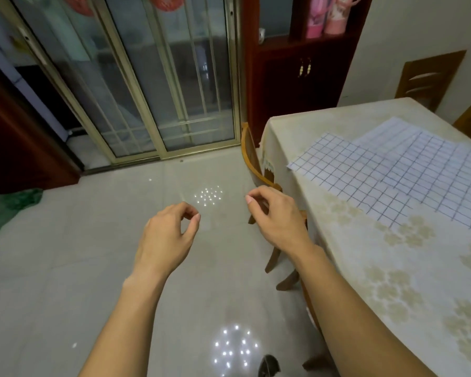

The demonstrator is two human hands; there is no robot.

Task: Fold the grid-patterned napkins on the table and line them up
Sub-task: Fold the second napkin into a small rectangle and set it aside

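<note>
Both empty: left grip point(172, 229) and right grip point(275, 216) hang over the glossy pale tiled floor point(93, 254), fingers loosely curled, thumb near forefinger, nothing held, i.e. released. The white cloth napkins w/ dark grid lines point(365, 172) lie flat and unfolded on the table w/ the cream floral tablecloth point(392, 268), to the right of and beyond the right grip, farther still from the left grip. At least two overlap; the nearest seems to lie over the one behind. A curved-back wooden chair point(249, 156) stands btw the right grip and the table edge. Step in hand, prob.: reach over and take the first napkin; nothing folded yet. To do it well, face the table first so both grips work square-on, not across the chair. Start w/ the top napkin, else those under it drag along. Pinch two adjacent corners, one per grip, lift slightly, pull clear, lay flat on bare tablecloth nearer the grips. Use grid lines as guides: match edge to edge, then press the crease.
</note>
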